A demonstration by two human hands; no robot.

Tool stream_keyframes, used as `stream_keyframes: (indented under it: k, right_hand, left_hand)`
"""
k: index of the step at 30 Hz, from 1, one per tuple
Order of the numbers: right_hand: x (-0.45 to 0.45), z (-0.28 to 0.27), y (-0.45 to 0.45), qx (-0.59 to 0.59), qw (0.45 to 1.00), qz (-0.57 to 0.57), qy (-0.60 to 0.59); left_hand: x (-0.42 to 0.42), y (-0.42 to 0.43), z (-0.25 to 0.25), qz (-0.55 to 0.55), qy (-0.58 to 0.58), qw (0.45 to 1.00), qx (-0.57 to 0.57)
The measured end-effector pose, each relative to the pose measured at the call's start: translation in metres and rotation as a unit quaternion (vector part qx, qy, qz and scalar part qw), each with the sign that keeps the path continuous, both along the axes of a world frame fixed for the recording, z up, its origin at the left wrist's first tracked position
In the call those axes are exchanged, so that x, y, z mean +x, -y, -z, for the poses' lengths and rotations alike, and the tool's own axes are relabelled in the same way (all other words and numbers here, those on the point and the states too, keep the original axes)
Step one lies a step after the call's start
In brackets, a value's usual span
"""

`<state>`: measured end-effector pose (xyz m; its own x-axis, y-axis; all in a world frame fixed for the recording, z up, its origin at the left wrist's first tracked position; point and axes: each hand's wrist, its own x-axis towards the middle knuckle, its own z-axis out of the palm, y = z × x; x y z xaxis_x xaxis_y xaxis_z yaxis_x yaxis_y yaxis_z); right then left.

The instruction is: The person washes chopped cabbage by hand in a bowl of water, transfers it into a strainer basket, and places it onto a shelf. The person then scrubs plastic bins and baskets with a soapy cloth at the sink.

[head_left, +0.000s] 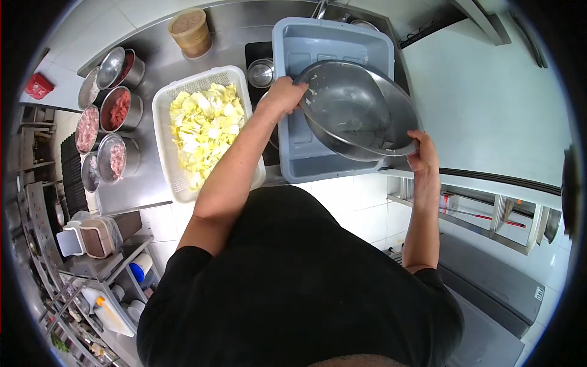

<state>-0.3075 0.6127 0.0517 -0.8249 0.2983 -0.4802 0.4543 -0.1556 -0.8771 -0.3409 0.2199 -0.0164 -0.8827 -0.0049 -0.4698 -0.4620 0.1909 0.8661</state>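
A large, round, stainless-steel bowl (351, 113) is held by its rim in both hands. Its left edge is gripped by the left hand (286, 96), with the fingers closed narrowly on the metal; its right edge, nearer the body, is grasped by the right hand (423, 151) in a similarly closed hold. The bowl is tilted between the two hands, and a few small white bits can be seen inside, close to the left hand. Below both hands and the bowl, a rectangular grey-blue plastic basin (335, 41) is partly covered; whether it is touched by the bowl cannot be told.

Just to the left of the left hand, a small round metal container (261, 73) is seen. Farther left, a rectangular white perforated plastic basket (164, 131) is set on the grey steel table (131, 192), and chopped yellow-and-white leaves (208, 119) are spread in it. Beyond the basket from the left hand, a round brownish translucent plastic tub (191, 44) is placed. Well to the left of that hand, round steel pots (136, 115) are grouped, with red chunks (119, 110) held in one and pinkish meat (87, 128) in another.
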Motion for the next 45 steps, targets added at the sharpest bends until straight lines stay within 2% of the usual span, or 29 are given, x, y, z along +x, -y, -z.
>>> stream_keyframes:
  k: [2, 5, 8, 11, 16, 23, 29, 33, 39, 42, 45]
  right_hand:
    - [-0.001, -0.013, 0.013, -0.023, 1.0, -0.012, -0.004]
    - [-0.007, -0.022, 0.026, 0.011, 1.0, 0.002, 0.006]
    - [-0.012, -0.016, 0.024, -0.029, 0.999, 0.019, 0.0]
    - [-0.011, -0.016, 0.03, -0.016, 0.999, 0.051, -0.002]
    - [-0.006, -0.004, 0.024, -0.027, 0.999, 0.043, -0.004]
    - [-0.004, 0.002, 0.021, -0.032, 0.999, 0.022, -0.004]
    - [0.013, -0.021, 0.033, -0.047, 0.997, 0.048, -0.027]
    - [0.019, -0.017, 0.003, -0.03, 0.997, 0.058, -0.033]
    - [0.036, -0.05, 0.006, 0.013, 0.994, 0.082, -0.071]
    - [0.04, -0.057, 0.001, 0.042, 0.995, 0.064, -0.066]
    - [0.045, -0.064, 0.014, 0.051, 0.994, 0.072, -0.064]
  left_hand:
    - [-0.002, 0.0, -0.001, -0.019, 0.001, 0.999, 0.035]
    - [-0.006, 0.002, 0.001, -0.022, 0.002, 0.999, 0.04]
    - [-0.008, 0.004, 0.005, -0.022, 0.0, 0.999, 0.044]
    - [-0.011, 0.004, 0.006, -0.022, -0.003, 0.999, 0.041]
    - [-0.012, 0.007, 0.014, -0.012, -0.001, 1.0, 0.02]
    - [-0.008, 0.011, 0.022, -0.004, -0.011, 0.999, 0.049]
    - [-0.002, 0.006, 0.012, 0.013, -0.016, 0.999, 0.041]
    - [0.007, -0.004, -0.009, 0.036, -0.033, 0.997, 0.054]
    - [0.015, -0.007, -0.005, 0.091, -0.001, 0.98, 0.175]
    - [0.043, 0.001, 0.003, 0.063, -0.067, 0.995, 0.048]
    - [0.072, 0.011, 0.03, -0.037, -0.13, 0.983, -0.124]
